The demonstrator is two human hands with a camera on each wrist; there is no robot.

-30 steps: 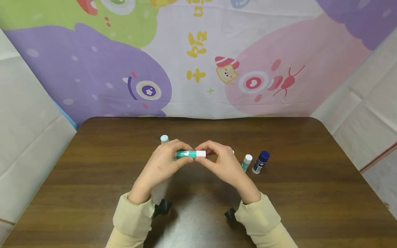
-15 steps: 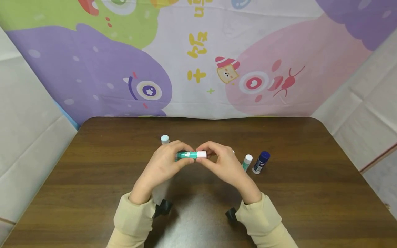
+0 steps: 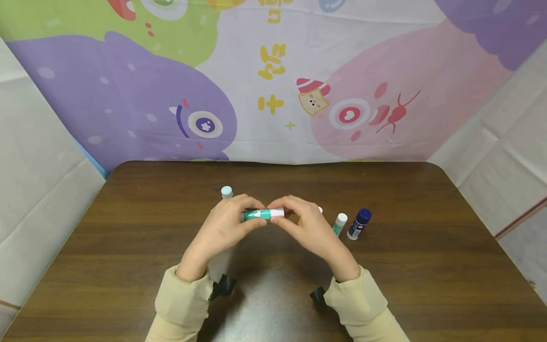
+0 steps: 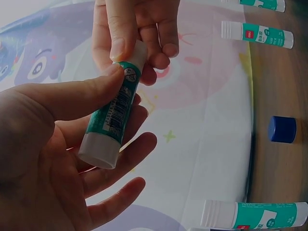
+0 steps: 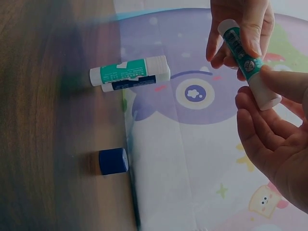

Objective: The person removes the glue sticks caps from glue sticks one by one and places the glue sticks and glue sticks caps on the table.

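Observation:
A green glue stick (image 3: 258, 214) with a white cap (image 3: 277, 213) is held level above the table, between both hands. My left hand (image 3: 224, 225) grips the green body between thumb and fingers. At the other end, my right hand (image 3: 308, 225) pinches the white cap with thumb and index finger. In the left wrist view the glue stick's white base (image 4: 100, 150) points down toward the camera, and a barcode shows on its label. The right wrist view shows the right thumb (image 5: 284, 83) pressed on the cap.
On the table (image 3: 384, 285) to the right stand a green glue stick (image 3: 340, 224) and a navy glue stick (image 3: 360, 223). Behind the left hand is a pale-topped stick (image 3: 227, 191). A loose blue cap (image 5: 113, 161) sits near the far edge. A printed cloth (image 3: 273, 133) hangs behind.
The right index finger has shifted slightly on the white cap. Both hands and the glue stick otherwise stay in nearly the same place.

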